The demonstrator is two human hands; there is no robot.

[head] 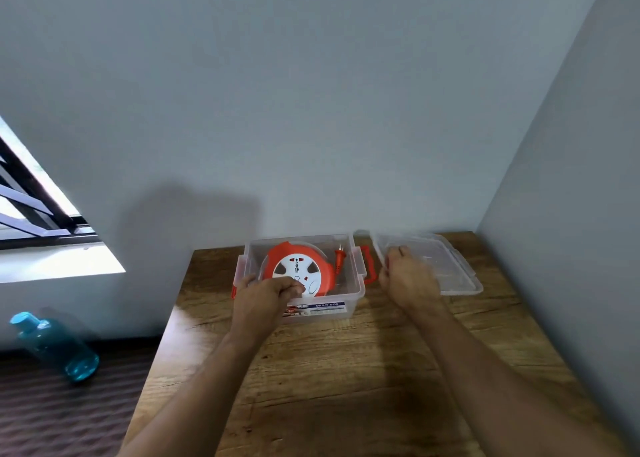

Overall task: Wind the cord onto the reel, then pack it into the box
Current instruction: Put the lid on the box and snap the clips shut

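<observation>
Wooden table (346, 370) against grey wall, corner at right. Clear box (358, 292) at far edge of table, uncovered, red latch (367, 262) on right side. Clear lid (446, 266) flat on table just right of box. Orange-and-white reel (301, 266) lying inside box, orange plug (340, 256) beside it within box. Left hand (263, 295) curled over box's near-left rim, fingers touching reel. Right hand (407, 276) closed on lid's left edge. Blue bottle (57, 346) on floor, left.

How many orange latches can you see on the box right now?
2: one latch hangs on the box's right end; another peeks out at the left end, mostly hidden behind the left hand.
</observation>
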